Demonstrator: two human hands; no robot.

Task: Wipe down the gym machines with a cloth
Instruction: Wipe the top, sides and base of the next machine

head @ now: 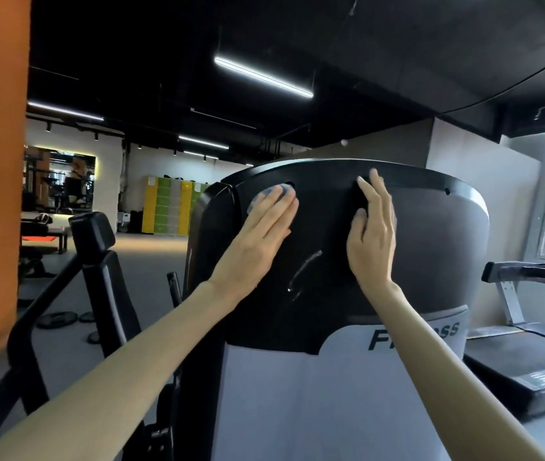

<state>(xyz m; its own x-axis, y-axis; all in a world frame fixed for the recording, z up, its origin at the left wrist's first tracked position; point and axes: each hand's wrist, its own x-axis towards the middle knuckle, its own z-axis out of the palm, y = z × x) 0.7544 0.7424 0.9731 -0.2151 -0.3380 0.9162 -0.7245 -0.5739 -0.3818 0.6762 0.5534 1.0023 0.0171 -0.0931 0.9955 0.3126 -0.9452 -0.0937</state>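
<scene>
Cloth [257,198] under flat left hand [264,227] — flat right hand [372,234] touches panel [324,214].

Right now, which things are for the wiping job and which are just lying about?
For the job: cloth, left hand pressing it, right hand, black machine panel.
Just lying about: treadmill, lockers, weight plates on the floor.

Grey floor [64,347] carries the gym machine [331,387]. Left of the machine, dark weight plates [57,319] lie flat on the floor. Right of it stands a treadmill [530,364]. Far behind-left, yellow-green lockers [167,207].
</scene>
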